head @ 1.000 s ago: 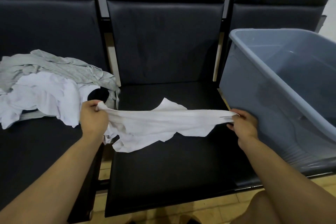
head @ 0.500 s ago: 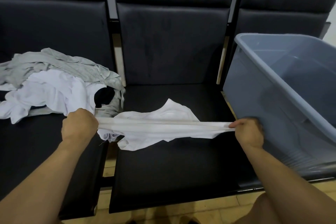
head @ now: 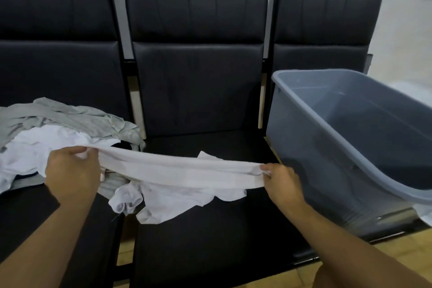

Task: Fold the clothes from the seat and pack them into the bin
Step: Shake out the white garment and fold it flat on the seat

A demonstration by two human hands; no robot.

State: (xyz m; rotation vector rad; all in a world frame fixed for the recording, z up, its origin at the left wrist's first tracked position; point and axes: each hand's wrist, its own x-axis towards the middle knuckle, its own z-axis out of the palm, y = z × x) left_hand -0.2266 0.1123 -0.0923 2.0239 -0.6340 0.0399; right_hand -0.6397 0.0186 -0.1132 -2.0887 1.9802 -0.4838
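A white garment (head: 180,175) is stretched sideways above the middle black seat (head: 210,241), with its lower part drooping onto the cushion. My left hand (head: 72,170) grips its left end and my right hand (head: 280,182) pinches its right end. On the left seat lies a heap of clothes (head: 53,128), grey pieces over white ones. The grey plastic bin (head: 346,138) stands tilted on the right seat, just right of my right hand, with nothing visible inside.
Three black padded seats stand in a row with tall backrests (head: 196,54) against a white wall. Metal frame bars run between the seats. Yellowish floor tiles (head: 397,248) show below the seat fronts.
Both hands have lifted the white garment and turned its upper edge over into a wider band. My view has tilted upward, showing more of the backrests and wall.
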